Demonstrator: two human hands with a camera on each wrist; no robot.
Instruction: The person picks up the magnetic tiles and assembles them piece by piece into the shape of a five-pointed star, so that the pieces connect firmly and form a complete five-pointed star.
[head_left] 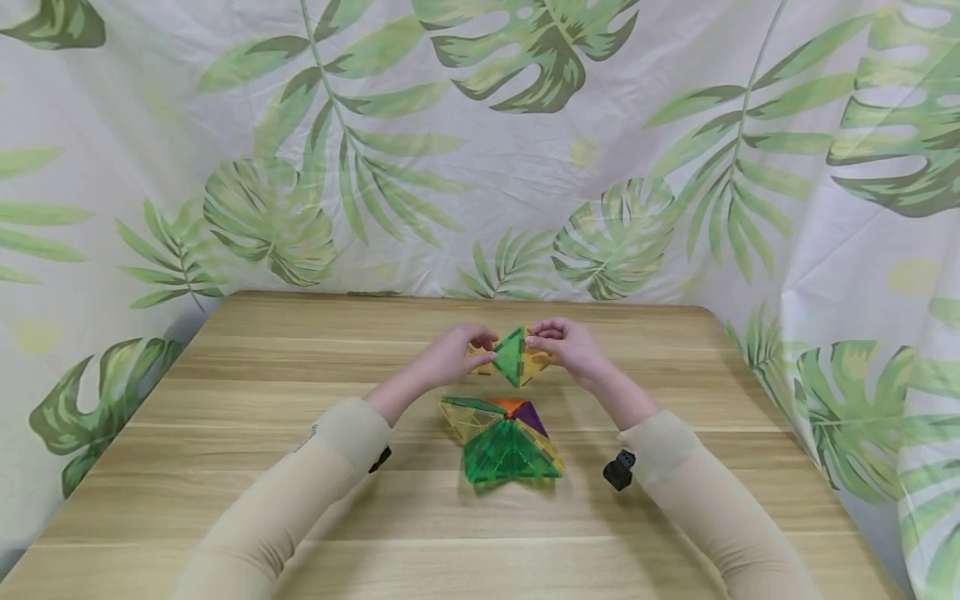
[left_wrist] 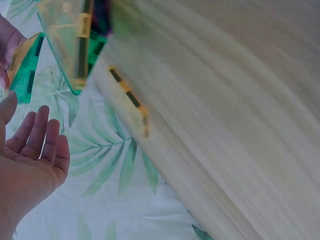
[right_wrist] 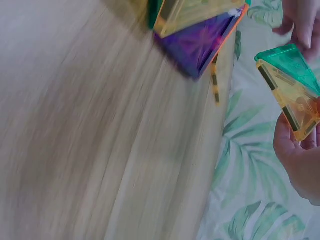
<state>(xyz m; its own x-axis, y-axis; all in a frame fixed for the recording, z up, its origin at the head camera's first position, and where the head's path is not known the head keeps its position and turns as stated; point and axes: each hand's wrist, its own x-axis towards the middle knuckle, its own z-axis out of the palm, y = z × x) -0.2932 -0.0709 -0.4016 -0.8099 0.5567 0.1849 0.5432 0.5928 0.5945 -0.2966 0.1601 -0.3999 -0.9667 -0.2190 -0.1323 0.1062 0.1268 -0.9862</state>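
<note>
My right hand (head_left: 573, 348) pinches a yellow triangular magnetic tile (right_wrist: 290, 95), which is joined along one edge to a green triangular magnetic tile (head_left: 510, 358). The pair is folded at an angle above the far part of the table. My left hand (left_wrist: 32, 160) is at the green tile's left side, its fingers spread and the thumb tip close to the tile's edge. Nearer to me stands a built shape of magnetic tiles (head_left: 512, 450) in green, yellow, purple and orange, its points meeting at a raised middle. Another yellow tile (left_wrist: 129, 97) lies on the table behind the left hand.
The wooden table (head_left: 262, 358) ends at a far edge just beyond the hands. A leaf-printed cloth (head_left: 510, 183) hangs behind it and along both sides. Black wrist cameras (head_left: 619, 470) sit under the sleeves, on either side of the built shape.
</note>
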